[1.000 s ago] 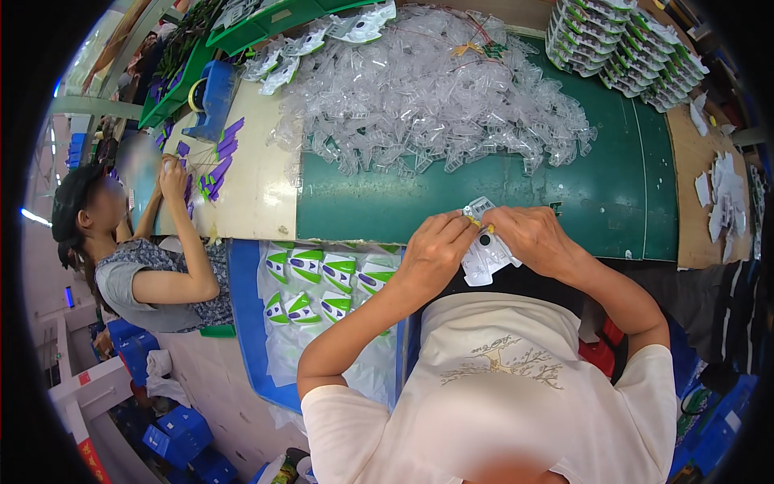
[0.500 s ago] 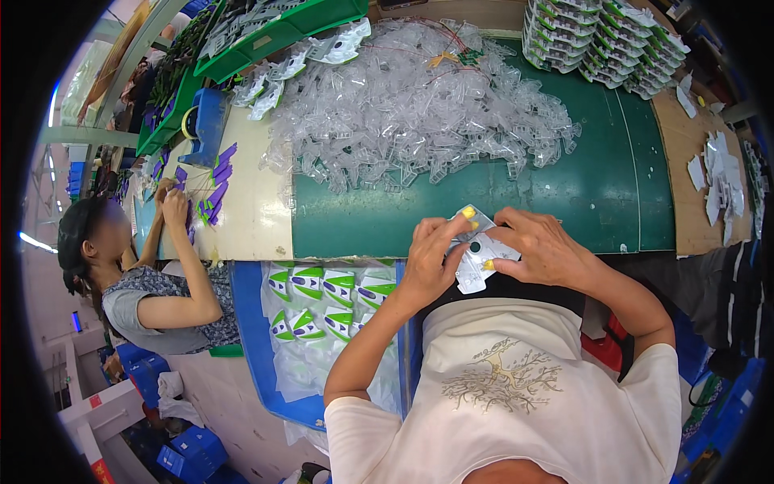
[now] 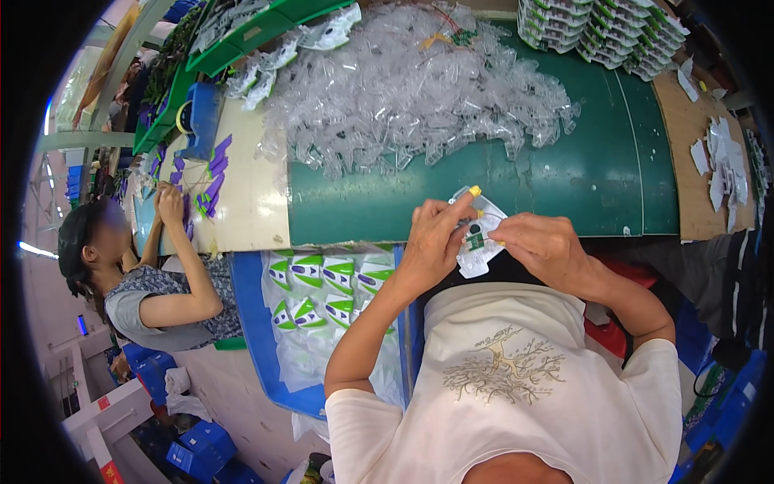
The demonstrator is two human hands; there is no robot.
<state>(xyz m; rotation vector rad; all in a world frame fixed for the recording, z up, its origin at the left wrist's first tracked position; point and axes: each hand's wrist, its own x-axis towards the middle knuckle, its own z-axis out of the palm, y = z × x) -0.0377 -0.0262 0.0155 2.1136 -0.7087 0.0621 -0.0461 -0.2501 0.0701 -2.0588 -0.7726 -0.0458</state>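
Just past the table's near edge, my left hand (image 3: 435, 238) grips a white plastic housing (image 3: 476, 264), index finger stretched along its top. A small green circuit board (image 3: 475, 241) shows on the housing, beside a dark round spot. My right hand (image 3: 548, 248) is closed in a pinch at the board's right side; what lies between its fingertips is hidden. Yellow covers sit on some of my left fingertips. Beyond my hands, a large heap of clear plastic parts (image 3: 387, 89) spreads over the green table mat (image 3: 363, 210).
Stacked white-and-green housings (image 3: 556, 24) stand far right, with white scraps (image 3: 728, 169) on brown board. Left are a blue tape dispenser (image 3: 201, 121), purple strips (image 3: 214, 177) and a green bin (image 3: 266, 32). A blue crate (image 3: 258, 355) holds white-green pieces. A co-worker (image 3: 161, 282) sits at left.
My right hand has shifted from holding the housing's right side to a pinch beside the board. The green board now shows on the housing. My left hand keeps its hold.
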